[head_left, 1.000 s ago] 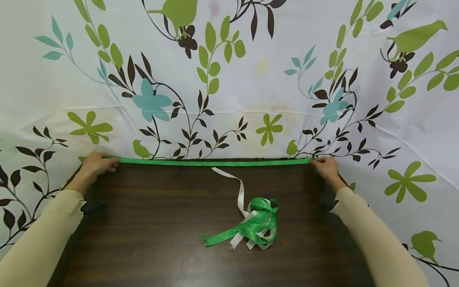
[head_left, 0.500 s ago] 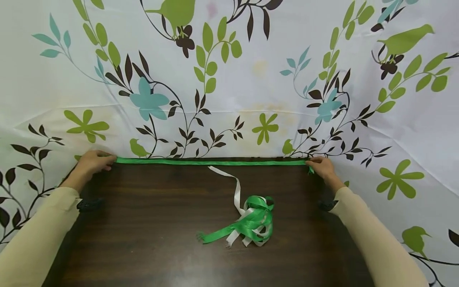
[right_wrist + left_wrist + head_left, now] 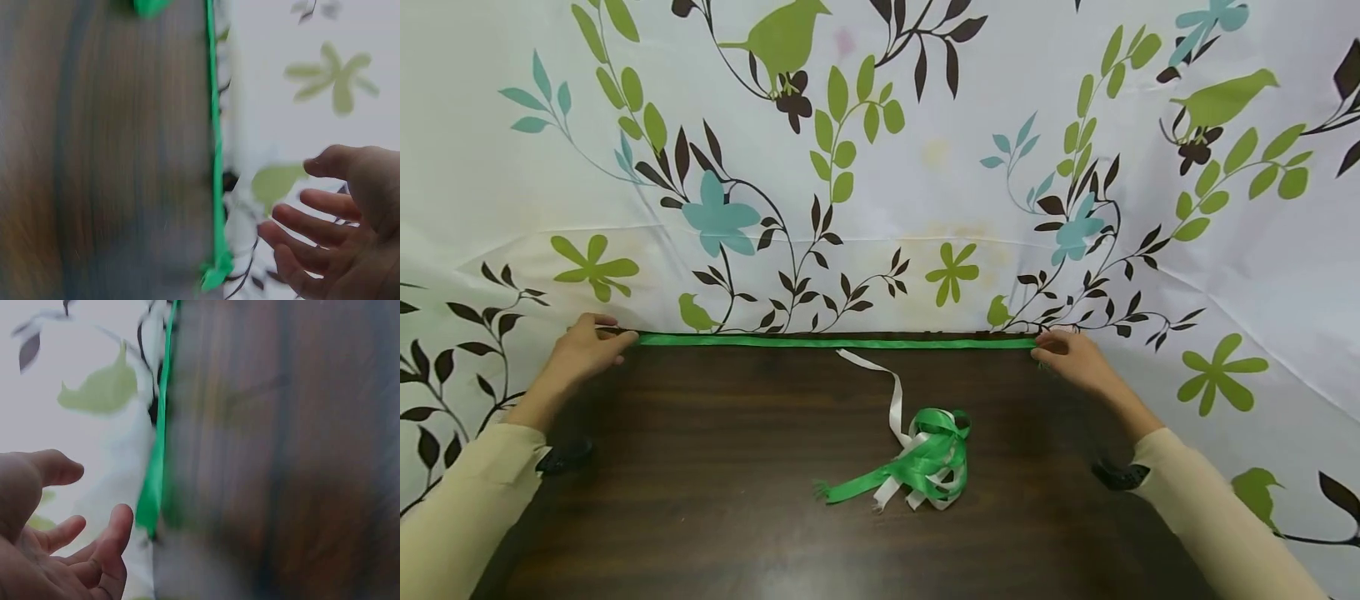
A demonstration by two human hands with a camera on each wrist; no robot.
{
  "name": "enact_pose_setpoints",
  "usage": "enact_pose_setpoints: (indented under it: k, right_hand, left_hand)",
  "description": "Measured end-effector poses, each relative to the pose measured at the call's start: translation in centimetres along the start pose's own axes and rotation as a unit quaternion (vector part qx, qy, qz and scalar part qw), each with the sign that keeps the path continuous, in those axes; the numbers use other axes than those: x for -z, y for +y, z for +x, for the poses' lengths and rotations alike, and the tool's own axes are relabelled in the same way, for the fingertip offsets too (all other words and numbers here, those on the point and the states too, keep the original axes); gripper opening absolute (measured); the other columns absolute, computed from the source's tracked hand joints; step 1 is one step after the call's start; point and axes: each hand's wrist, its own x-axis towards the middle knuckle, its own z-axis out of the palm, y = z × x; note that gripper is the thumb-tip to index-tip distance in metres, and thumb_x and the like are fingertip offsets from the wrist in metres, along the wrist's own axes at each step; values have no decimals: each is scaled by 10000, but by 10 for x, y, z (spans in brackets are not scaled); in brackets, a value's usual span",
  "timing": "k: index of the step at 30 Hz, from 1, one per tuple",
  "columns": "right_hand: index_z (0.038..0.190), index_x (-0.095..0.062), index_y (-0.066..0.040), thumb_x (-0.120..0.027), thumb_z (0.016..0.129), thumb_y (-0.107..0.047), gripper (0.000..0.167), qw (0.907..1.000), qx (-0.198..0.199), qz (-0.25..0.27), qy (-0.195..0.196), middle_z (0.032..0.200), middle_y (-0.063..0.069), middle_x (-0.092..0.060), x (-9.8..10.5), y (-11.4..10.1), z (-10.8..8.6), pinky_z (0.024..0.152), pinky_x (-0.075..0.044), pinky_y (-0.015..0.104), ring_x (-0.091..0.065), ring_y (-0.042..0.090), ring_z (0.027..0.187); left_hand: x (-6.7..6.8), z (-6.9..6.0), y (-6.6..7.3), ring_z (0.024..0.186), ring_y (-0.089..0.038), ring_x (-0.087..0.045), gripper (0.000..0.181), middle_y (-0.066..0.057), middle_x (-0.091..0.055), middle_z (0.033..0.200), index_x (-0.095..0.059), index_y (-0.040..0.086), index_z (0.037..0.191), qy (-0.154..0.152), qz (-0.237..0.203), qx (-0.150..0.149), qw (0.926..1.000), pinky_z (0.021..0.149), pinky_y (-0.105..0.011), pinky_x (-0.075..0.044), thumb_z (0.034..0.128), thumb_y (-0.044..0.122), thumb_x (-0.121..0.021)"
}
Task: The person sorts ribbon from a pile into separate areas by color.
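Note:
A long green ribbon [image 3: 835, 342] lies straight along the far edge of the dark table in the head view. My left hand [image 3: 580, 354] is beside its left end. In the left wrist view that hand's thumb and fingers are spread, a small gap away from the ribbon's end [image 3: 150, 503]. At the other end is my right hand [image 3: 1075, 360]; the right wrist view shows its fingers loosely bent and apart from the ribbon's crumpled tip [image 3: 216, 272]. A tangled bundle of green and white ribbons [image 3: 936, 458] rests right of the table's middle.
A white ribbon tail [image 3: 895, 404] runs from the bundle toward the far edge. Behind the brown wood-grain table [image 3: 715, 450] hangs a white cloth [image 3: 887, 192] printed with leaves, birds and flowers, also reaching round both sides.
Both hands have let go of the green ribbon's ends, and their fingers have loosened. The ribbon stays along the far edge. The bundle has not moved on the table; the head view shifted slightly.

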Motion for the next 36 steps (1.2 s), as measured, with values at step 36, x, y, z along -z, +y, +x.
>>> enact_pose_setpoints:
  k: [36]
  right_hand:
    - [1145, -732, -116, -704, 989, -321, 260, 9765, 1011, 773, -1738, 991, -45, -677, -89, -113, -41, 704, -515, 361, -629, 154, 852]
  left_hand:
    - [-103, -62, 132, 819, -153, -677, 539, -70, -700, 1078, -501, 60, 1397, -1384, -576, -1680, 9743, 715, -412, -505, 1004, 389, -666]
